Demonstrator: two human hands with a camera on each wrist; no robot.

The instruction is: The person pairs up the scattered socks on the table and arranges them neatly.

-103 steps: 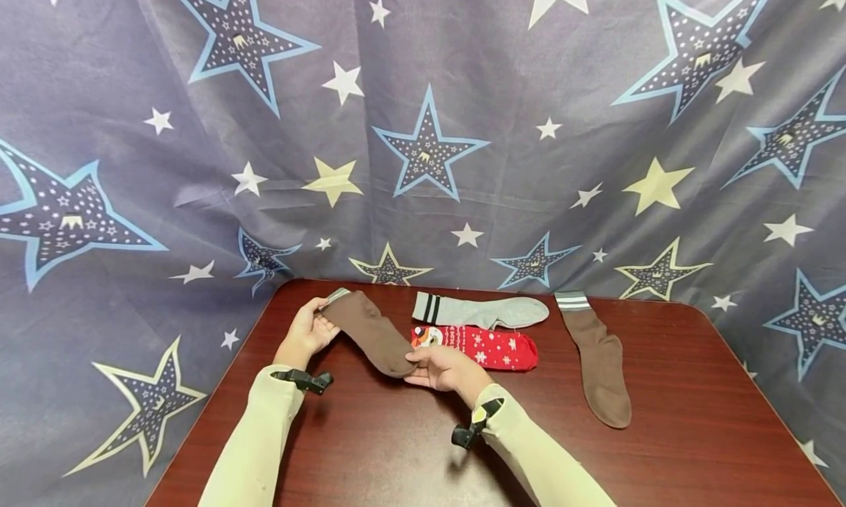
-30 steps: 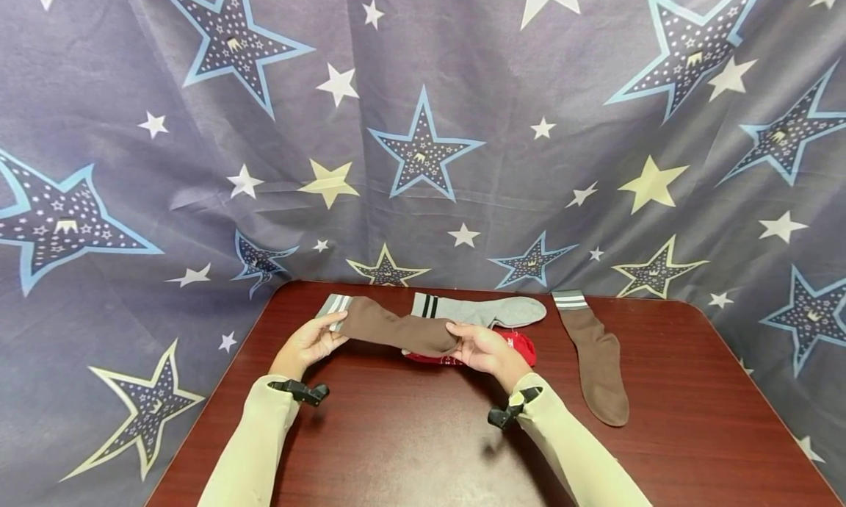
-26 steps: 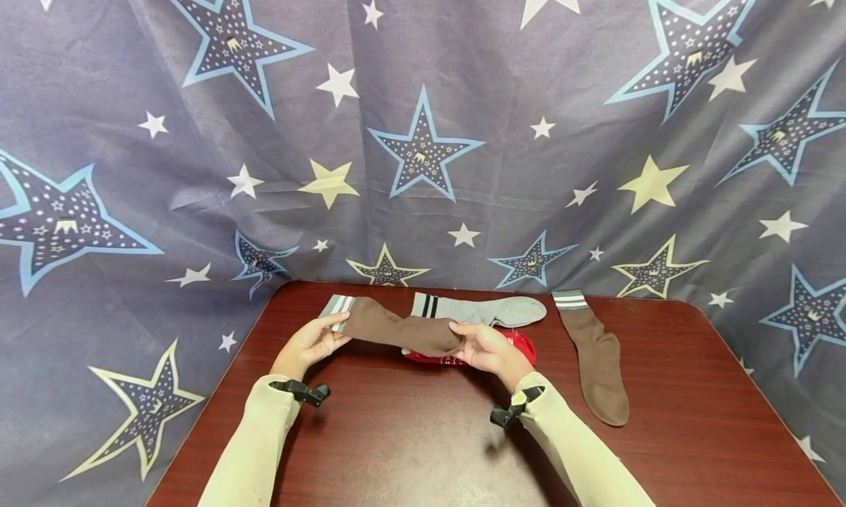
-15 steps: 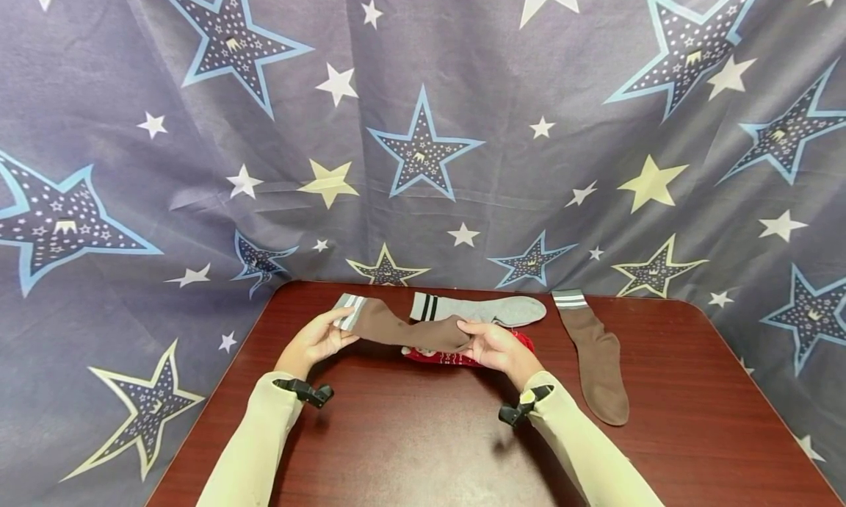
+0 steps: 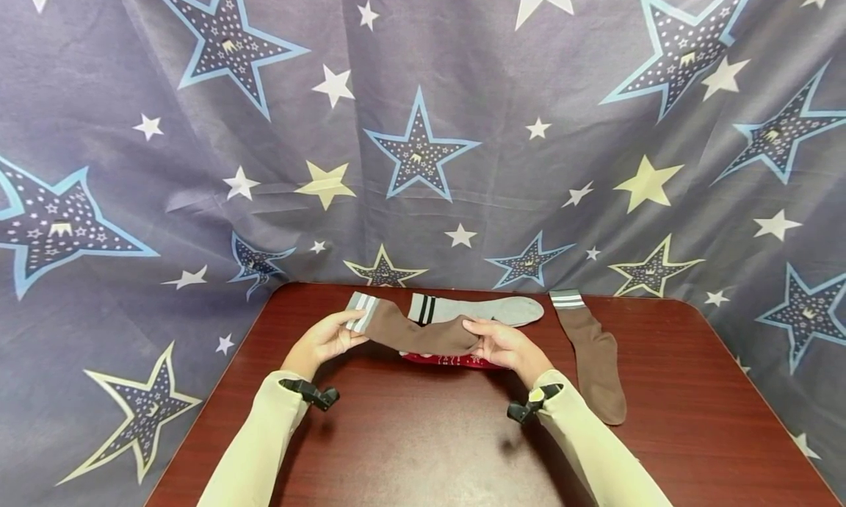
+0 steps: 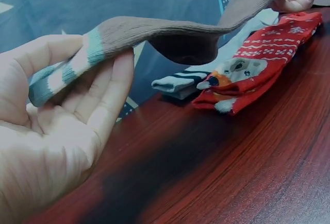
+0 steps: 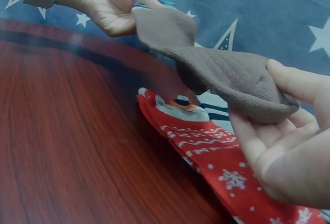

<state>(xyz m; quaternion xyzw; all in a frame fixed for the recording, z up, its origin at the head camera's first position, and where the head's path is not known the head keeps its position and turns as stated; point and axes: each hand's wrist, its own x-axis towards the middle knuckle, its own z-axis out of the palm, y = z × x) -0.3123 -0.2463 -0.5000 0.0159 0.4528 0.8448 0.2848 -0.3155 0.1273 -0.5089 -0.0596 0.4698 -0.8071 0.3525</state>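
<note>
A brown sock (image 5: 416, 333) with a grey, white-striped cuff is stretched between both hands, lifted above the table and sagging in the middle. My left hand (image 5: 328, 339) pinches it at the cuff, thumb on top and fingers beneath, as the left wrist view shows. At the toe end, my right hand (image 7: 289, 136) grips it between thumb and fingers. Under and behind it lie a red sock (image 6: 263, 59) with white snowflakes and an animal face, and a light grey sock (image 5: 476, 310) with black bands. The held sock and right hand hide much of the red one in the head view.
A second brown sock (image 5: 590, 360) with a white-striped cuff lies flat to the right, partly behind the right sleeve. The dark red wooden table (image 5: 410, 448) ends at a star-patterned curtain (image 5: 297, 110) behind.
Earlier the brown sock hung slanting at the left, toe end low. Both hands have carried it rightward and leveled it over the red sock; in the last second it has shifted slightly right and slackened.
</note>
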